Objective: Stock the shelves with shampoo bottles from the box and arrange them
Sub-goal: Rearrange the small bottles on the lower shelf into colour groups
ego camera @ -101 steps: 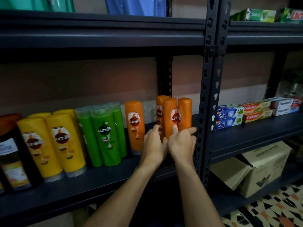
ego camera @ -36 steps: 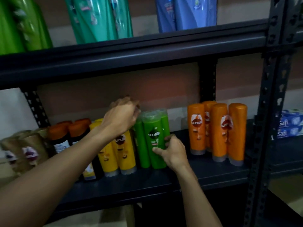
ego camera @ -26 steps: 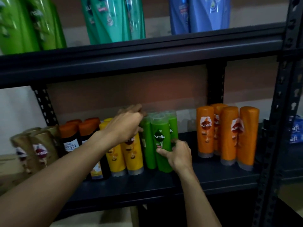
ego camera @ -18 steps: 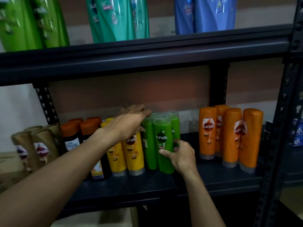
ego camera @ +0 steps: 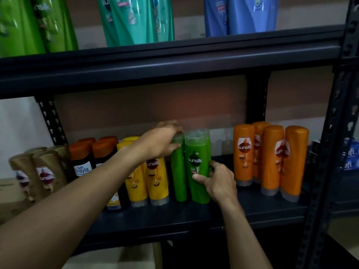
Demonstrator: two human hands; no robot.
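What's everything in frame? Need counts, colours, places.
green bottles: three visible, green, middle shelf centre
orange bottles: four, orange, middle shelf right
yellow bottles: at least three, yellow, left of green
black bottles: four orange caps visible, left of yellow
gold bottles: at least three, gold, far left
tall bottles: several, green, teal, blue, upper shelf
blue boxes: two, blue, next bay right
shelf: one, dark metal
left hand: grips left green bottle's top
right hand: grips front green bottle low
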